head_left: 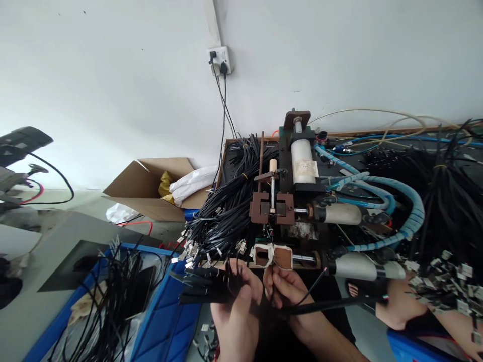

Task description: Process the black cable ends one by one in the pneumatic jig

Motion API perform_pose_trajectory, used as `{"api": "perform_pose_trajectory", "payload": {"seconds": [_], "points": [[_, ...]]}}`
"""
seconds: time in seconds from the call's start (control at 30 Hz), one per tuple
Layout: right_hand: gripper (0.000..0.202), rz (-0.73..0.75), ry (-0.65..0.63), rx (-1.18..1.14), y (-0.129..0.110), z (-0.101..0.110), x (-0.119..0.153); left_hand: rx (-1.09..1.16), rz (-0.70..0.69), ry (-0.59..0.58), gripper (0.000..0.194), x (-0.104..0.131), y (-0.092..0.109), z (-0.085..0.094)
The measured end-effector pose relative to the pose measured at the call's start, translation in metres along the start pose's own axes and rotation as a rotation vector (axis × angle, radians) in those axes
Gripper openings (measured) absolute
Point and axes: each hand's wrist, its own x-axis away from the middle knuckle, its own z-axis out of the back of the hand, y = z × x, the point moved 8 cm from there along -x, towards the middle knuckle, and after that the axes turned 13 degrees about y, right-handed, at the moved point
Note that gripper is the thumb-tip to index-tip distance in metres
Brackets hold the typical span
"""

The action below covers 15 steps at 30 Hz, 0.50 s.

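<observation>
Head cam view: left hand (236,314) is closed round a fan of black cables (204,286), right hand (285,289) pinches one cable (332,304) just under the crimping jig (272,207); big pile on the bench (222,211) looks untouched, so plenty left; blue bin (166,322) holds a few.
</observation>
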Motion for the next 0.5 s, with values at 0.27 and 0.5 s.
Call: {"api": "perform_pose_trajectory", "payload": {"seconds": [0.27, 0.5], "points": [[0.06, 0.183, -0.146, 0.1, -0.011, -0.006, 0.021, 0.002, 0.029, 0.087, 0.02, 0.004, -0.005, 0.001], [0.044, 0.161, -0.104, 0.284, 0.003, 0.008, 0.019, -0.137, -0.013, 0.105, 0.022, 0.012, -0.006, 0.003]]}}
